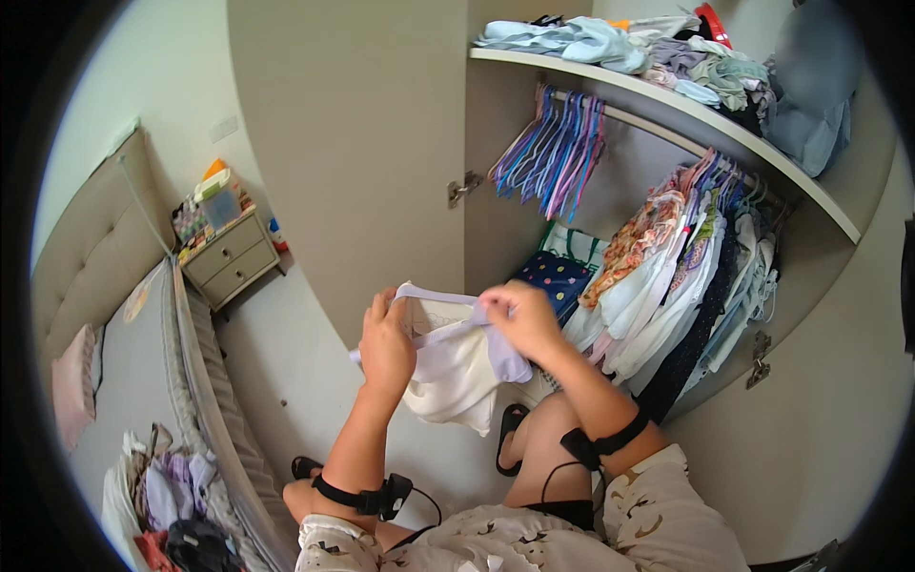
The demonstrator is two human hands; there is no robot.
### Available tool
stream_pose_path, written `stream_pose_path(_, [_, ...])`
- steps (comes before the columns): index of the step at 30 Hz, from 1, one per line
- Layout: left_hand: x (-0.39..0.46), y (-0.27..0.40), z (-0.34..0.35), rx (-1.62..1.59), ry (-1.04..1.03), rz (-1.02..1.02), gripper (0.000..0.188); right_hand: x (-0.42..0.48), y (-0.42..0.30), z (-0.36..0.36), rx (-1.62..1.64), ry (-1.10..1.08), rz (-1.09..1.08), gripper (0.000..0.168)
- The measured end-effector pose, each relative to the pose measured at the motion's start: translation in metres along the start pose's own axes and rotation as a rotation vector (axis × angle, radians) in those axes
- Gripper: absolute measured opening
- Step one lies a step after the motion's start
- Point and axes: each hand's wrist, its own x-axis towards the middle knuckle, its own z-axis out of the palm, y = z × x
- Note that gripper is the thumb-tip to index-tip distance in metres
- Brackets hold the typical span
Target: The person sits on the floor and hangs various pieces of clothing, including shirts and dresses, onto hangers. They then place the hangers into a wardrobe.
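Note:
A white garment with lilac trim (454,386) hangs between my hands, in front of the open wardrobe. My left hand (387,343) grips its left upper edge, with a lilac bit sticking out beside the wrist. My right hand (523,318) pinches the lilac trim at the other upper corner, fingers bent together. The garment's opening faces up, and its lower part droops above the floor.
Empty plastic hangers (557,150) and hung clothes (665,272) share the wardrobe rail. Folded and crumpled clothes cover the shelf (665,84) above. A navy patterned bag (554,275) lies inside. At left are a bed (136,357) with a clothes pile (175,493) and a nightstand (232,254).

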Motion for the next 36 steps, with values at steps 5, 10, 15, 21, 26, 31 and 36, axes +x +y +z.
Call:
stream_pose_path(5, [0.032, 0.022, 0.029, -0.101, -0.071, -0.001, 0.046, 0.101, 0.139, -0.083, -0.034, 0.642, 0.237, 0.029])
stream_pose_path(10, [0.051, 0.03, 0.057, -0.174, -0.095, 0.06, 0.051, 0.157, 0.192, -0.113, -0.018, 0.609, 0.562, 0.052])
stream_pose_path(15, [0.062, 0.033, 0.076, -0.154, -0.158, 0.046, 0.046, 0.177, 0.215, -0.115, 0.232, 0.52, 0.579, 0.037])
stream_pose_path(21, [0.06, 0.032, 0.08, -0.194, -0.161, 0.047, 0.049, 0.175, 0.192, -0.126, 0.632, 0.465, 0.622, 0.014])
stream_pose_path(26, [0.049, 0.033, 0.066, -0.248, -0.181, 0.028, 0.052, 0.147, 0.143, -0.109, 0.664, 0.414, 0.461, 0.011])
stream_pose_path(31, [0.03, 0.033, 0.051, -0.344, -0.168, -0.042, 0.056, 0.07, 0.053, -0.032, 0.764, 0.019, 0.412, 0.012])
stream_pose_path(36, [0.004, 0.029, 0.027, -0.413, -0.136, -0.073, 0.045, 0.004, 0.003, 0.057, 0.791, -0.094, 0.422, 0.015])
